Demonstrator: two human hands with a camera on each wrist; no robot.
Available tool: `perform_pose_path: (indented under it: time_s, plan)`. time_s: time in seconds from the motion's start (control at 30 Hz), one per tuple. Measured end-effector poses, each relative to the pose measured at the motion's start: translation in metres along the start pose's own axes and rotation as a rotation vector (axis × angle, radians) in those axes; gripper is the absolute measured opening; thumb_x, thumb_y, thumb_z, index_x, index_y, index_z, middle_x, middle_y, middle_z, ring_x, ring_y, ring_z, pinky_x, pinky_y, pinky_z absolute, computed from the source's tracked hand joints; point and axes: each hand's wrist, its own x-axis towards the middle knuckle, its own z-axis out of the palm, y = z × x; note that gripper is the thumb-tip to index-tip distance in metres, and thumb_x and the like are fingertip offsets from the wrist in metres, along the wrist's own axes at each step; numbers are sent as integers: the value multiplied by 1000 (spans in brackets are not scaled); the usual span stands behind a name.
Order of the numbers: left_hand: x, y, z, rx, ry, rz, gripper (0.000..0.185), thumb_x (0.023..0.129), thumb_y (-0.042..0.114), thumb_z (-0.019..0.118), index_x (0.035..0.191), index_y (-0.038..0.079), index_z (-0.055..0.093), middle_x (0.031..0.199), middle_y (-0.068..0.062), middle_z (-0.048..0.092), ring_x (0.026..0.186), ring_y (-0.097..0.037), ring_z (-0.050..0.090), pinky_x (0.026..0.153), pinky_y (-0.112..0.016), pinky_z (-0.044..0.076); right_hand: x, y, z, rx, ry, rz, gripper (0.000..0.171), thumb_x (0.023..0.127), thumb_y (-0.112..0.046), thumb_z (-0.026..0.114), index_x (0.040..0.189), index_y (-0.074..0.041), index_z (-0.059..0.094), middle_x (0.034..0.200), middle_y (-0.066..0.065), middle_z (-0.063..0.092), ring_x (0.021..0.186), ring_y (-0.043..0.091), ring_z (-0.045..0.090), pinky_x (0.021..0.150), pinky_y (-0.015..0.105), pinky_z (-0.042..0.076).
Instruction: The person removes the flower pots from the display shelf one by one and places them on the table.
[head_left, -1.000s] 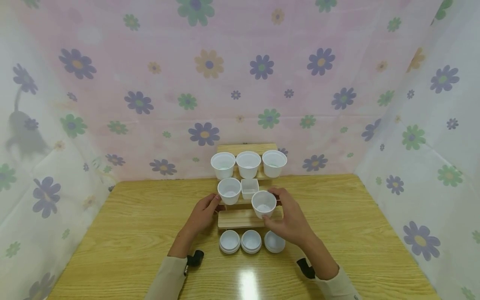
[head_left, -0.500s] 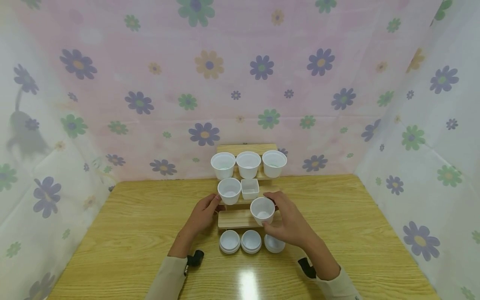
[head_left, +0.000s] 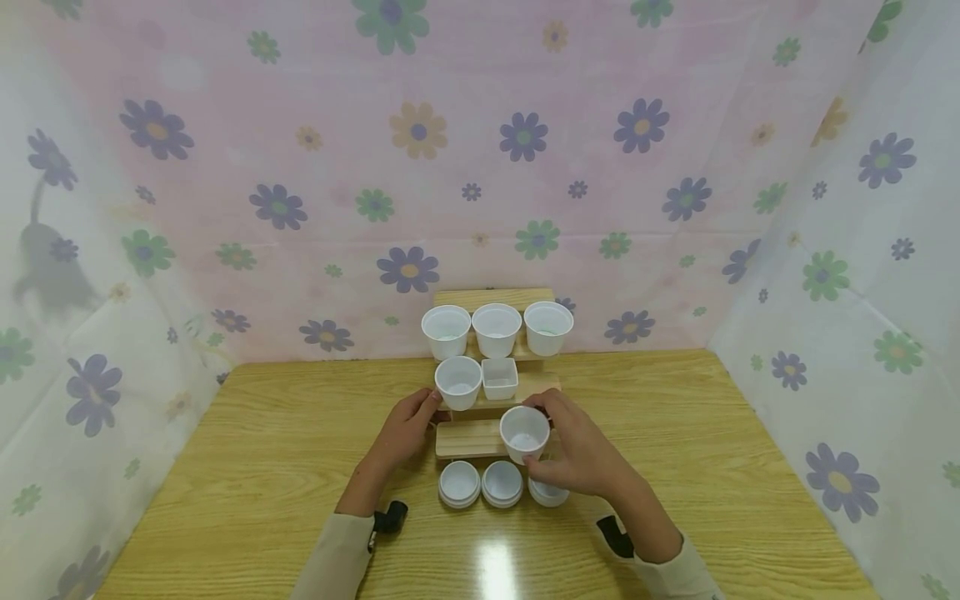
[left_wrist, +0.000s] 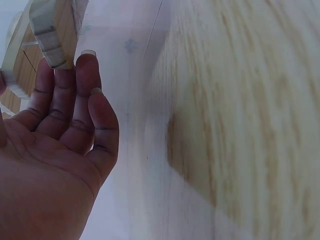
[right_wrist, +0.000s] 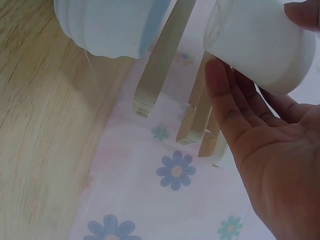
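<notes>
R hand (head_left: 581,454) grips cup (head_left: 524,432) | L hand (head_left: 405,429) touches rack (head_left: 480,438)

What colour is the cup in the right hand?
White. The cup, held by the right hand, shows best in the head view.

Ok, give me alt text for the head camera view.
A right hand holds a white cup over the lowest step of a wooden stand, while the left hand touches the stand's side. Three lids lie in front.
</notes>
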Motion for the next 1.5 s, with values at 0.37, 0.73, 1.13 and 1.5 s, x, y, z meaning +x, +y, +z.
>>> perform_pose_path:
  time_s: [0.37,0.73,1.13,1.5]
  plan:
    - [2,-4,2,4,14,-16,35,116,28,46,127,5,70,107,-11,75,99,-26,71,93,-59,54,-1,-6,-2,61,-110,80,67,80,-14,90,136,-7,52,122,3,63,106,20,66,91,39,60]
    - [0,0,-2,1,-7,11,38,116,32,45,129,6,69,108,-8,75,99,-22,71,89,-53,55,-2,-10,-3,60,-164,43,67,80,-18,93,133,-10,53,119,-1,61,104,16,64,90,34,59]
    - [-2,8,3,4,14,-12,36,117,24,43,127,1,70,106,-14,74,99,-29,71,95,-65,51,-1,-11,-1,87,-205,-21,68,79,-16,93,136,-9,55,126,1,61,109,19,65,92,36,59]
    - [-12,28,2,-15,3,-3,35,117,24,44,126,0,69,105,-15,74,99,-28,71,95,-65,51,-2,-17,-1,76,-263,4,68,75,-18,97,129,-13,57,119,-1,66,106,17,66,93,36,57]
